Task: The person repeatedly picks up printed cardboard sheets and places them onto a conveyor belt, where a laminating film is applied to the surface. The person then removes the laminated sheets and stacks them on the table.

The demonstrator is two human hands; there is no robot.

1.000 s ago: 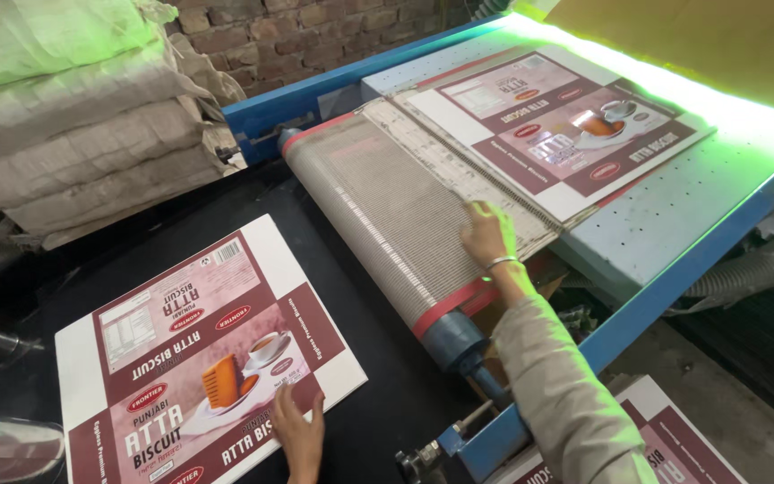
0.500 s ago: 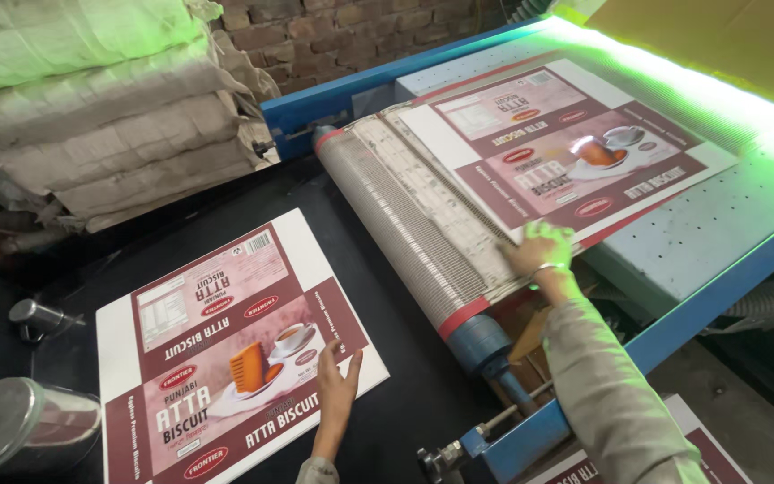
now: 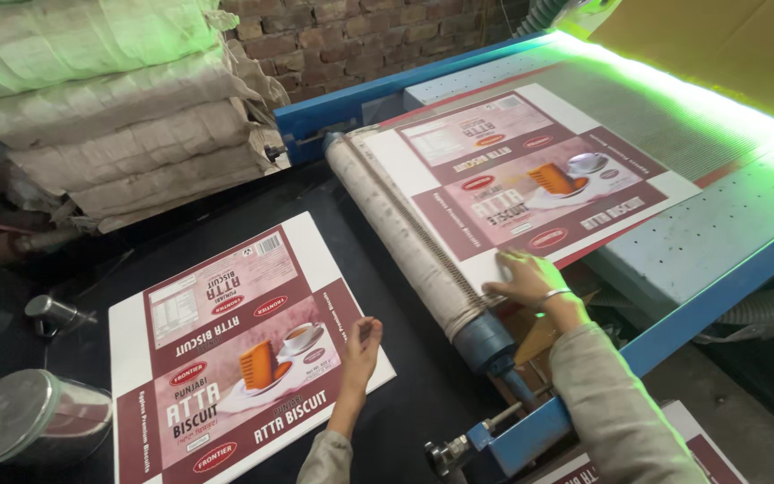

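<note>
On the dark counter (image 3: 405, 421) at left, the left hand (image 3: 360, 345) lies flat and open on a printed carton sheet (image 3: 235, 350), steadying it, while past the roller (image 3: 405, 242) the right hand (image 3: 530, 280) presses open-palmed on a second sheet (image 3: 530, 175), holding its near edge down.

My right hand (image 3: 530, 280) has slid along the roller (image 3: 409, 242) to the near corner of the printed carton sheet (image 3: 530, 179) on the conveyor; that sheet now overlaps the roller, where a second ago it lay further up the bed. My left hand (image 3: 360, 345) has moved from the bottom edge of the sheet on the black table (image 3: 235, 354) to its right edge, fingers flat.
</note>
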